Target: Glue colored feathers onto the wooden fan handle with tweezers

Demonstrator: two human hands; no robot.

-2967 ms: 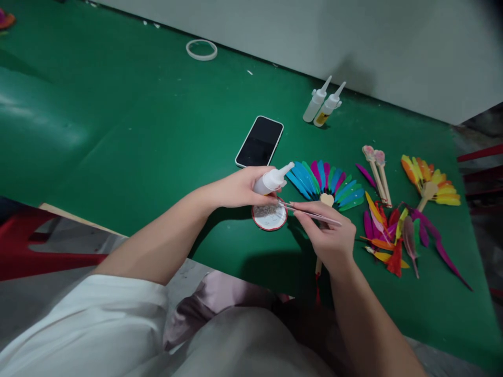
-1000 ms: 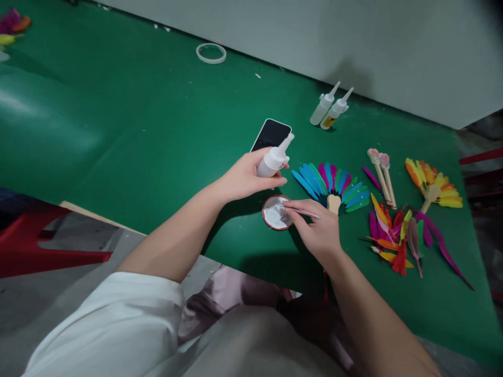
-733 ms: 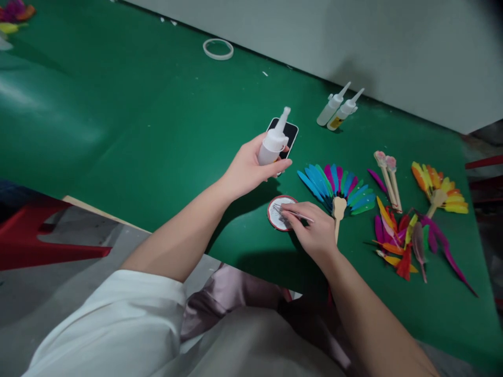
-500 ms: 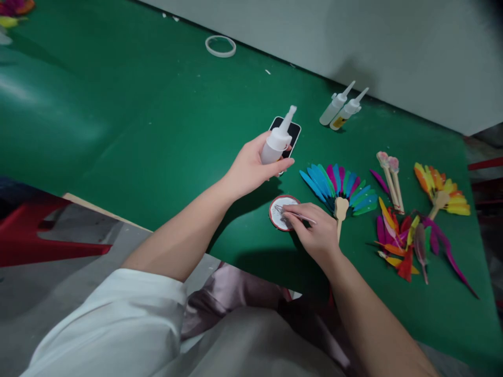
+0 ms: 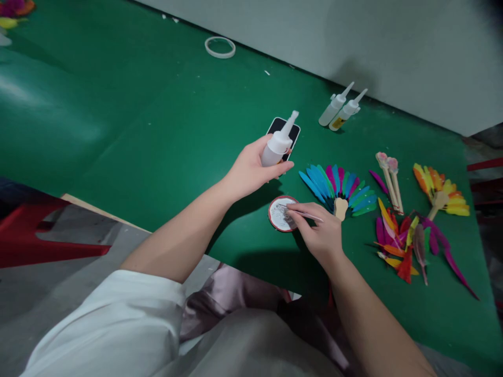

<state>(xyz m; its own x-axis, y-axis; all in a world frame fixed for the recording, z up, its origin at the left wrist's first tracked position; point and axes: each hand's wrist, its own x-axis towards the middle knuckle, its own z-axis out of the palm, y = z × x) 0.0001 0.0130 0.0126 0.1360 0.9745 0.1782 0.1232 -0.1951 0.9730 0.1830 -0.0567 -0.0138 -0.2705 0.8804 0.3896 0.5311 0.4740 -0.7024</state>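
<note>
My left hand (image 5: pixel 251 166) is wrapped round a white glue bottle (image 5: pixel 277 149), its long nozzle tilted up and to the right. Behind it lies a phone (image 5: pixel 294 133), partly covered by the hand and bottle. In the fingers of my right hand (image 5: pixel 320 233) are slim tweezers (image 5: pixel 306 214), their tips over a small round red-rimmed dish (image 5: pixel 280 222) with a white inside and tiny dark specks. Just beyond that hand lies a fan of blue, green and purple feathers (image 5: pixel 322 180) on a wooden stick head (image 5: pixel 340 208); the hand hides its handle.
Two more glue bottles (image 5: pixel 332 110) stand by the wall. To the right are wooden sticks (image 5: pixel 391 183), a yellow-orange feather fan (image 5: pixel 440 196) and a pile of loose feathers (image 5: pixel 404 246). A white ring (image 5: pixel 220 47) lies far back; a red stool (image 5: pixel 58 246) stands left of the green table (image 5: pixel 118 131).
My right hand has shifted slightly right, drawing the tweezers' tips a little across the dish. The glue bottle in my left hand has dipped a little.
</note>
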